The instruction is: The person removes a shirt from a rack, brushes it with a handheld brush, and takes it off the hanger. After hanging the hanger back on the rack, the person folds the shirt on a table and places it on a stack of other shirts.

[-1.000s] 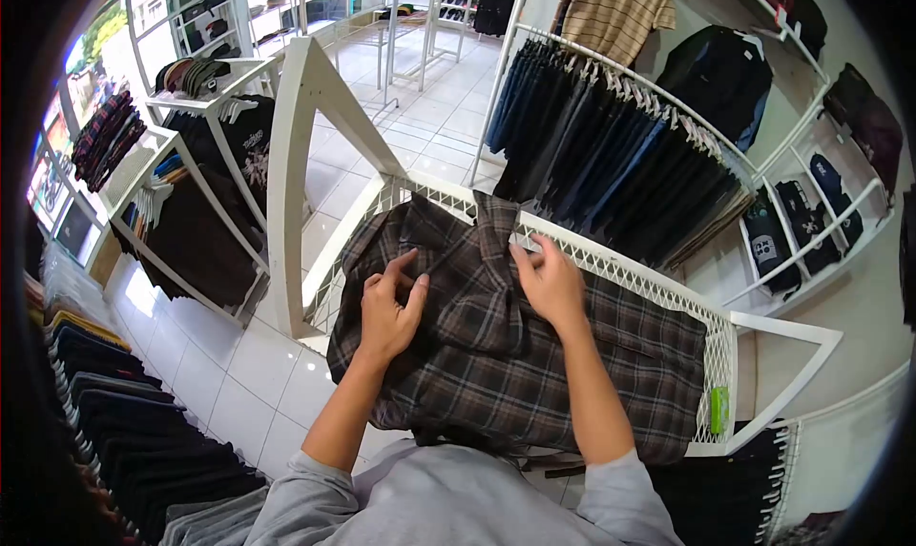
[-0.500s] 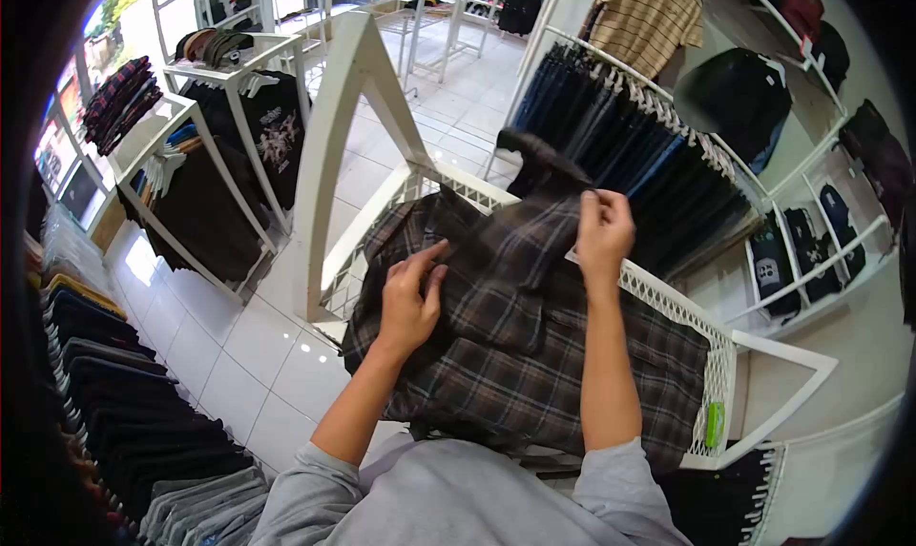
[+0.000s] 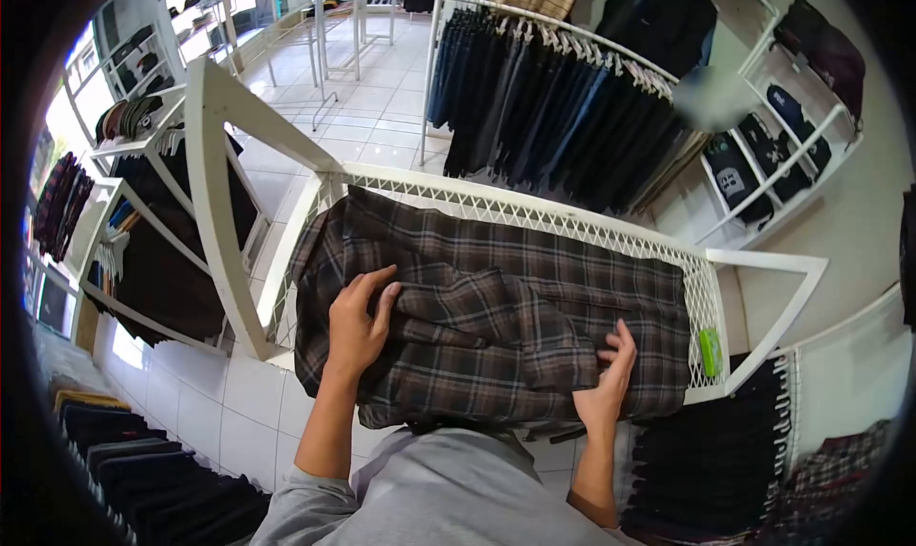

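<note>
A dark brown and black plaid shirt [image 3: 477, 303] lies along the white mesh-topped rack in front of me, one sleeve folded across its body. My left hand [image 3: 361, 322] rests on the shirt near its collar end, thumb and fingers apart. Beside the end of the folded sleeve is my right hand [image 3: 608, 374], touching the fabric with its fingers spread. Neither hand grips the cloth. Under the right palm part of the shirt is hidden.
The white rack [image 3: 563, 214] has upright frames at both ends, and a bright green item [image 3: 710, 352] lies at its right end. Dark trousers [image 3: 544, 107] hang behind it. Folded dark clothes [image 3: 162, 470] line the lower left. A clothes stand [image 3: 157, 250] is at left.
My right hand has come down from holding the sleeve raised and let it go; the sleeve now lies flat on the shirt. The view has shifted, with the rack's whole top in sight.
</note>
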Demonstrator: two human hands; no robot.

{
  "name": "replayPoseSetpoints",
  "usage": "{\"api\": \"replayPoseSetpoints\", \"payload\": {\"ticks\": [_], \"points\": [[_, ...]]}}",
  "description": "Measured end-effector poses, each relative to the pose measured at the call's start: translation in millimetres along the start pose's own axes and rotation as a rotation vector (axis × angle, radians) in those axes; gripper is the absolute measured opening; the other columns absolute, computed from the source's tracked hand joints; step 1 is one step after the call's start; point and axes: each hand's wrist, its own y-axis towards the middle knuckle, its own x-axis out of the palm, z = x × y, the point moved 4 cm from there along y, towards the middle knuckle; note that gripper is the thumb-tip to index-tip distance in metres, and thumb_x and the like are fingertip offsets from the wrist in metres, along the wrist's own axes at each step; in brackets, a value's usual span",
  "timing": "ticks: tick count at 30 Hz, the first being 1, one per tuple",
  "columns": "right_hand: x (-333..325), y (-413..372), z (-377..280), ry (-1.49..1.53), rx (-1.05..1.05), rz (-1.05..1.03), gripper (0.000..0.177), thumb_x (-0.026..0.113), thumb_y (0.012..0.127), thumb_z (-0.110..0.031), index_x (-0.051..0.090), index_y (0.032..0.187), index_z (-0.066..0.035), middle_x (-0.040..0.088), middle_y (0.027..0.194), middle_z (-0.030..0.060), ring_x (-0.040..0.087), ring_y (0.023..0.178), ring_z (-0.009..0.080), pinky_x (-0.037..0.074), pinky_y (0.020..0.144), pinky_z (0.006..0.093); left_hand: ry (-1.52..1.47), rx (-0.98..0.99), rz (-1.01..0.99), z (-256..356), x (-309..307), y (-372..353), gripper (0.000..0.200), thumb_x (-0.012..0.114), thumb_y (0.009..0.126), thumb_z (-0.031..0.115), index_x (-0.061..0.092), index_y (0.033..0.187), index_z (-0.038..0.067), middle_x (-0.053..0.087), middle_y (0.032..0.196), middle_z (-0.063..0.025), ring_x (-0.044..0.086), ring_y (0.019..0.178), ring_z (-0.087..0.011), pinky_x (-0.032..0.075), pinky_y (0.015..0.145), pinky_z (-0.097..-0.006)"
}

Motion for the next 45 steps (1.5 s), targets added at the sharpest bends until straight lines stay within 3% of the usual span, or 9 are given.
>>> {"api": "replayPoseSetpoints", "payload": {"ticks": [6, 10, 14, 16, 18, 22, 29, 37, 45], "points": [[-10, 7, -45, -0.161, -0.275, -0.304, 0.100, 0.085, 0.059, -0.004, 0.047, 0.150, -0.018, 0.037, 0.156, 0.0167, 0.037, 0.142, 0.0394, 0.036, 0.113, 0.0483, 0.125, -0.010, -0.059, 4, 5, 0, 0.031, 0.071, 0.092, 0.031, 0.072, 0.106, 0.002, 0.072, 0.095, -0.0195, 0.068, 0.093, -0.0389, 0.051, 0.083, -0.0425], [-5, 11, -46, -0.180, -0.685, -0.338, 0.055, 0.078, 0.058, -0.003, 0.077, 0.111, -0.018, 0.068, 0.124, 0.0033, 0.057, 0.123, 0.0306, 0.043, 0.104, 0.0455, 0.222, -0.024, -0.132, -1, 1, 1, 0.031, 0.068, 0.095, 0.030, 0.065, 0.092, 0.000, 0.068, 0.085, -0.0226, 0.065, 0.083, -0.0423, 0.049, 0.074, -0.0458], [-38, 54, -16, 0.139, 0.021, -0.040, 0.026, 0.078, 0.087, -0.017, 0.074, 0.107, -0.002, 0.074, 0.106, 0.0088, 0.066, 0.100, 0.0203, 0.049, 0.092, 0.0328, 0.270, -0.077, -0.261, 13, -3, 33, 0.031, 0.065, 0.099, 0.029, 0.061, 0.090, 0.000, 0.061, 0.074, -0.0234, 0.059, 0.067, -0.0422, 0.046, 0.061, -0.0430], [-60, 80, -7, 0.376, 0.009, 0.273, 0.032, 0.072, 0.096, -0.026, 0.071, 0.109, 0.003, 0.072, 0.111, 0.0099, 0.064, 0.096, 0.0173, 0.049, 0.089, 0.0320, 0.115, 0.075, -0.210, 21, 2, 66, 0.031, 0.066, 0.098, 0.029, 0.062, 0.089, -0.001, 0.061, 0.073, -0.0222, 0.057, 0.062, -0.0371, 0.045, 0.061, -0.0404], [-72, 115, 43, 0.544, 0.014, 0.348, 0.035, 0.070, 0.097, -0.025, 0.068, 0.117, 0.004, 0.069, 0.118, 0.0106, 0.065, 0.092, 0.0179, 0.051, 0.086, 0.0307, -0.014, 0.090, -0.229, 31, 13, 95, 0.036, 0.068, 0.098, 0.031, 0.061, 0.087, -0.002, 0.060, 0.072, -0.0205, 0.054, 0.061, -0.0257, 0.045, 0.062, -0.0356], [-77, 125, 101, 0.173, 0.429, 0.067, 0.061, 0.079, 0.087, -0.038, 0.063, 0.129, 0.003, 0.065, 0.125, 0.0206, 0.066, 0.105, 0.0218, 0.052, 0.093, 0.0358, 0.256, 0.117, -0.323, 14, 31, 110, 0.048, 0.059, 0.101, 0.040, 0.058, 0.082, -0.004, 0.060, 0.072, -0.0210, 0.055, 0.063, -0.0352, 0.045, 0.064, -0.0433], [-63, 153, 124, -0.355, 0.324, 0.036, 0.076, 0.061, 0.086, -0.070, 0.068, 0.123, -0.003, 0.069, 0.119, 0.0257, 0.064, 0.114, 0.0433, 0.051, 0.096, 0.0493, 0.432, 0.311, -0.349, -5, 15, 88, 0.045, 0.054, 0.102, 0.037, 0.060, 0.076, 0.000, 0.060, 0.076, -0.0200, 0.056, 0.082, -0.0383, 0.042, 0.078, -0.0479], [-57, 185, 113, -0.489, 0.130, 0.237, 0.044, 0.054, 0.099, -0.048, 0.062, 0.107, -0.005, 0.072, 0.093, 0.0240, 0.068, 0.091, 0.0451, 0.052, 0.081, 0.0548, 0.623, 0.357, -0.286, -35, 29, 101, 0.044, 0.060, 0.099, 0.033, 0.068, 0.068, 0.003, 0.065, 0.075, -0.0159, 0.060, 0.077, -0.0352, 0.046, 0.079, -0.0465], [-49, 227, 162, -0.867, 0.213, 0.182, 0.051, 0.059, 0.097, -0.047, 0.062, 0.128, -0.007, 0.056, 0.133, 0.0209, 0.053, 0.125, 0.0406, 0.038, 0.104, 0.0563, 0.786, 0.126, 0.054, -57, 33, 129, 0.044, 0.058, 0.099, 0.045, 0.068, 0.105, 0.002, 0.067, 0.111, -0.0185, 0.058, 0.113, -0.0370, 0.041, 0.099, -0.0500]]}}
